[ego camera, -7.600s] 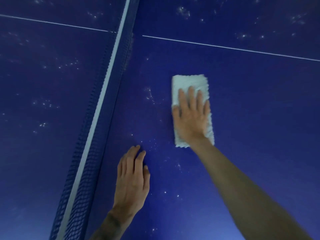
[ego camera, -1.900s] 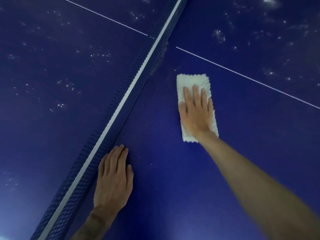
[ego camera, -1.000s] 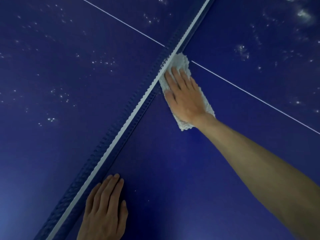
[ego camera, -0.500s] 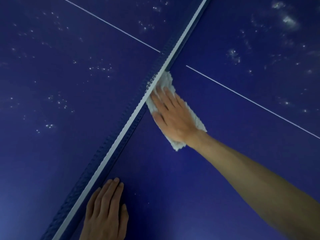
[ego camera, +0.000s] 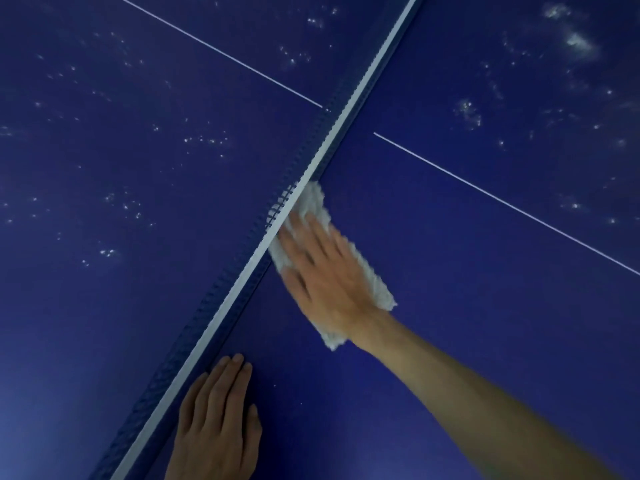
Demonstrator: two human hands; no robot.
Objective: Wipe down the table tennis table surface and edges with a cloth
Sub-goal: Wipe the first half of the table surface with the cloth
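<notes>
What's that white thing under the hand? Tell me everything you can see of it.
It is a white cloth, a long rectangle, fluffy and nubbly like terry, with ragged-looking edges. It lies flat on the blue table, its far end pushed against the foot of the net. The right hand presses flat on its middle, fingers straight; both ends stick out.

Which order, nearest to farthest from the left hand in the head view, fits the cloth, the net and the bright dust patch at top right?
1. Net, right beside the left hand.
2. Cloth, further up, under the right hand.
3. Dust patch, far top right corner.
</notes>
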